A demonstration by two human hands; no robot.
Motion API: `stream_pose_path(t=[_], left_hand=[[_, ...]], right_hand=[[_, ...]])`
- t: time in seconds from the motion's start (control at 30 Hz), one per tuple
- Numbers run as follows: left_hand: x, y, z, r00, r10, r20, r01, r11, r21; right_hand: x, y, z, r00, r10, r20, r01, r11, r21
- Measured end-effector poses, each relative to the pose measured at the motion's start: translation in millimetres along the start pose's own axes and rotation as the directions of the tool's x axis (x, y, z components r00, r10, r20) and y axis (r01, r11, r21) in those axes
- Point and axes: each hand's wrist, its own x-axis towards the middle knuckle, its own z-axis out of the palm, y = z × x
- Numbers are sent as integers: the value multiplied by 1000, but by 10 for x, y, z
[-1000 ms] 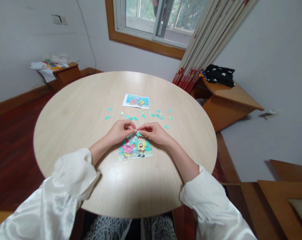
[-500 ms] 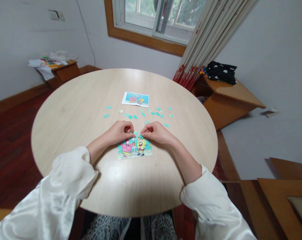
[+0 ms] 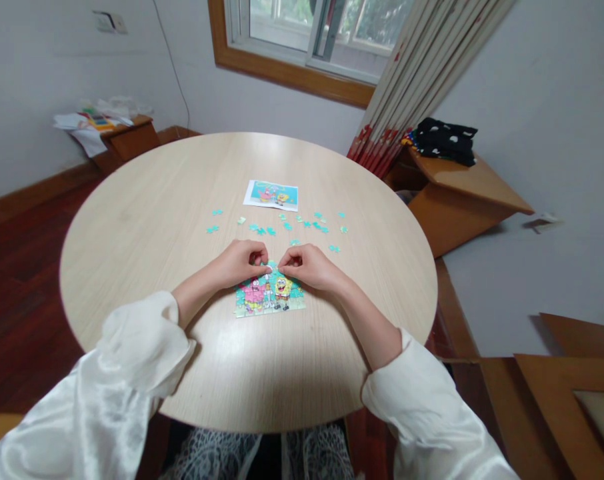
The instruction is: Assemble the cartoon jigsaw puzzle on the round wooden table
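A partly joined jigsaw puzzle (image 3: 268,297) lies flat near the middle of the table, with a pink starfish figure, a yellow sponge figure and a pale figure between them. At its upper edge, my left hand (image 3: 242,261) is closed, with thumb and fingertips on the puzzle. Close by on the other side, my right hand (image 3: 306,265) pinches a small puzzle piece against the top edge; the fingers mostly hide it. Several loose teal puzzle pieces (image 3: 287,227) lie scattered beyond both hands.
Behind the loose pieces lies a reference picture card (image 3: 273,195) with the same figures. Everything rests on a round wooden table (image 3: 147,200). A small wooden stand (image 3: 132,140) holding papers is at the left; a wooden cabinet (image 3: 462,193) with black cloth (image 3: 447,141) stands right.
My right hand has shifted slightly left along the puzzle's top edge, toward my left hand. My left hand stays in place, and the view has tilted a little.
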Motion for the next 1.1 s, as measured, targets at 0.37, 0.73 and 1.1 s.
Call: stream_pose_path(t=[0.37,0.73,1.1], left_hand=[[-14,36,1,1000,5,17,-5,1000,3],[19,-34,-217,911,-113,-396,101,993,-53],[69,-307,-519,716,-271,-643,353,935,0]], right_hand=[[-20,-58,21,1000,-17,7,18,991,-129],[125,310,-334,851,59,-521,-47,998,36],[188,515,-212,895,-149,-420,34,962,-269]])
